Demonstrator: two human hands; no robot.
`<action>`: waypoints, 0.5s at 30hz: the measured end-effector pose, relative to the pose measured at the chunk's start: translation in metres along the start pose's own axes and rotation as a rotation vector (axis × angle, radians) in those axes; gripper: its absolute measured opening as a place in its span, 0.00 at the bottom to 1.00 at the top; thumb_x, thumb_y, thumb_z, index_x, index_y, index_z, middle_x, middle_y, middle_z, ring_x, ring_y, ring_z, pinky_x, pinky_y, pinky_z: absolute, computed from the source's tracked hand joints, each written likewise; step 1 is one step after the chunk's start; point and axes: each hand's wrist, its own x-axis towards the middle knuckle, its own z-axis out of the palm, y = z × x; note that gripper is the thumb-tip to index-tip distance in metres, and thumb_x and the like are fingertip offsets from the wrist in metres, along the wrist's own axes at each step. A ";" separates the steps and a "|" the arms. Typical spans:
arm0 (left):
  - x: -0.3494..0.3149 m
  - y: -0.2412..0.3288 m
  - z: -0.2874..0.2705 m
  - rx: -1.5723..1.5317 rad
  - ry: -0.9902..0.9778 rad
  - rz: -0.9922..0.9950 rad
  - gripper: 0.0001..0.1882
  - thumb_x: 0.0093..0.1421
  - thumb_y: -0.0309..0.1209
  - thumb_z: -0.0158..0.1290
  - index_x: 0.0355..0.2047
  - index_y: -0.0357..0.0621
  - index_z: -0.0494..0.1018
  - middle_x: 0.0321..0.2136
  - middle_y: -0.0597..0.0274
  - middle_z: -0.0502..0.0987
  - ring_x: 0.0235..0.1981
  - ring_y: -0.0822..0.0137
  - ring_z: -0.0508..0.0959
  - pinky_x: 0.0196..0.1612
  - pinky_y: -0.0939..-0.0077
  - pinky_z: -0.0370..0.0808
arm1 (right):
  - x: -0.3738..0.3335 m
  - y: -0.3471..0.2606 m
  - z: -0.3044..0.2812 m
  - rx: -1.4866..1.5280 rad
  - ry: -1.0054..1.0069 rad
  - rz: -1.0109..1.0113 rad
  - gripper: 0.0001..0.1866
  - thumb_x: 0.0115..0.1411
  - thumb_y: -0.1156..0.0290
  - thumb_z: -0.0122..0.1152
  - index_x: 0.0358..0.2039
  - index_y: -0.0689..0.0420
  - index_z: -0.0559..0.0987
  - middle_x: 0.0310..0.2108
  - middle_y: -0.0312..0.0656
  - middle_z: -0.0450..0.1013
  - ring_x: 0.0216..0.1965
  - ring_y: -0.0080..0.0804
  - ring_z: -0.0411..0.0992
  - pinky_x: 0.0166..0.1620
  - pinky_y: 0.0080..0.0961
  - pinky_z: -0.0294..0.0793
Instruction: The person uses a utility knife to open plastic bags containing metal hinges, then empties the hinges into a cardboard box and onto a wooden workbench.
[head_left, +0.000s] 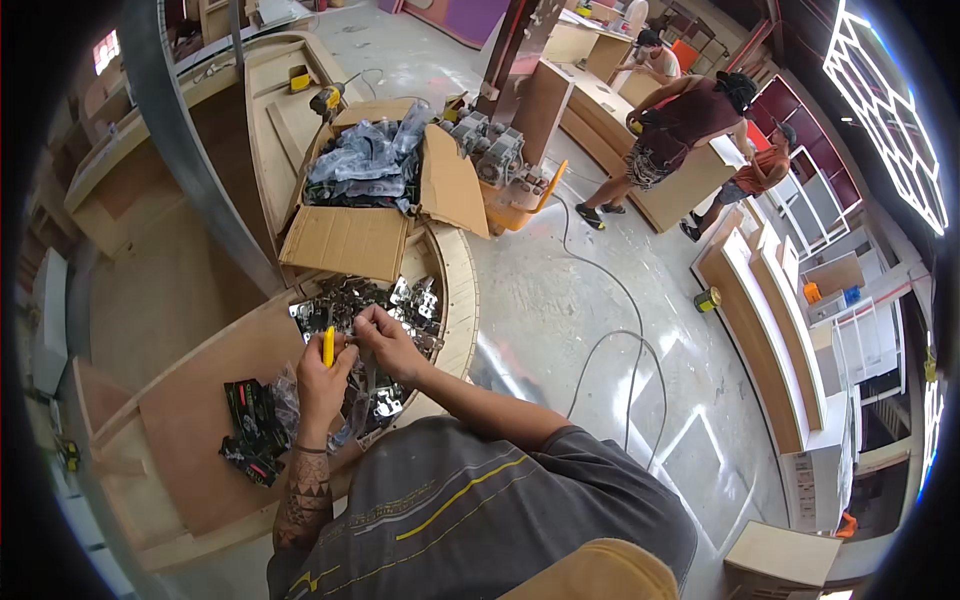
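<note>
My left hand (322, 380) is closed around a slim yellow tool that looks like a utility knife (329, 346), held upright. Close beside it, my right hand (390, 345) is closed in a pinch; what lies between its fingertips is too small to make out. Under and around both hands spreads a pile of shiny metal hinges (412, 300) on the curved wooden frame. Black printed packets (256, 415) and crumpled clear plastic lie left of my left wrist.
Beyond the hinges, an open cardboard box (345, 240) holds plastic-wrapped packets (370, 155). A yellow drill (326, 100) sits behind it, and an orange-based compressor (510, 185) stands to its right. A hose (630, 300) crosses the floor. Several people work at wooden counters (600, 125) at far right.
</note>
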 end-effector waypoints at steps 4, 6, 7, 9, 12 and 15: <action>0.001 -0.009 -0.001 0.025 0.019 -0.063 0.13 0.64 0.26 0.62 0.47 0.36 0.76 0.35 0.60 0.83 0.34 0.69 0.83 0.40 0.73 0.80 | 0.005 0.006 0.009 -0.017 -0.020 -0.043 0.12 0.77 0.60 0.53 0.42 0.55 0.72 0.31 0.28 0.67 0.34 0.14 0.63 0.36 0.17 0.67; -0.001 -0.016 -0.003 -0.066 0.034 -0.073 0.13 0.64 0.26 0.61 0.47 0.35 0.77 0.35 0.59 0.82 0.33 0.70 0.83 0.39 0.74 0.80 | 0.005 0.007 0.015 0.009 -0.045 -0.038 0.12 0.78 0.60 0.53 0.43 0.56 0.71 0.32 0.29 0.67 0.34 0.15 0.63 0.37 0.18 0.68; -0.002 -0.019 -0.006 -0.155 0.048 -0.086 0.13 0.65 0.25 0.61 0.48 0.35 0.77 0.34 0.59 0.82 0.33 0.70 0.83 0.38 0.76 0.80 | 0.006 0.007 0.016 0.009 -0.047 -0.037 0.12 0.78 0.60 0.53 0.43 0.56 0.71 0.32 0.29 0.67 0.34 0.15 0.63 0.37 0.18 0.68; -0.005 -0.024 -0.010 -0.119 0.061 -0.082 0.12 0.65 0.25 0.60 0.48 0.33 0.76 0.34 0.60 0.81 0.31 0.72 0.82 0.35 0.79 0.79 | 0.009 0.007 0.015 -0.061 -0.053 -0.033 0.13 0.78 0.59 0.51 0.42 0.55 0.72 0.33 0.28 0.66 0.36 0.14 0.62 0.40 0.16 0.66; -0.008 -0.043 -0.021 -0.211 0.143 -0.057 0.12 0.66 0.26 0.61 0.47 0.35 0.76 0.32 0.63 0.80 0.29 0.75 0.80 0.31 0.82 0.76 | 0.008 0.008 0.014 -0.107 0.091 0.040 0.16 0.79 0.57 0.50 0.38 0.56 0.73 0.27 0.27 0.66 0.28 0.16 0.63 0.32 0.19 0.66; -0.012 -0.052 -0.039 -0.349 0.310 -0.195 0.11 0.67 0.28 0.62 0.47 0.39 0.76 0.31 0.67 0.78 0.26 0.78 0.77 0.28 0.84 0.73 | 0.009 0.028 0.005 -0.093 0.237 0.109 0.20 0.78 0.53 0.50 0.38 0.57 0.76 0.22 0.26 0.65 0.22 0.17 0.62 0.26 0.20 0.64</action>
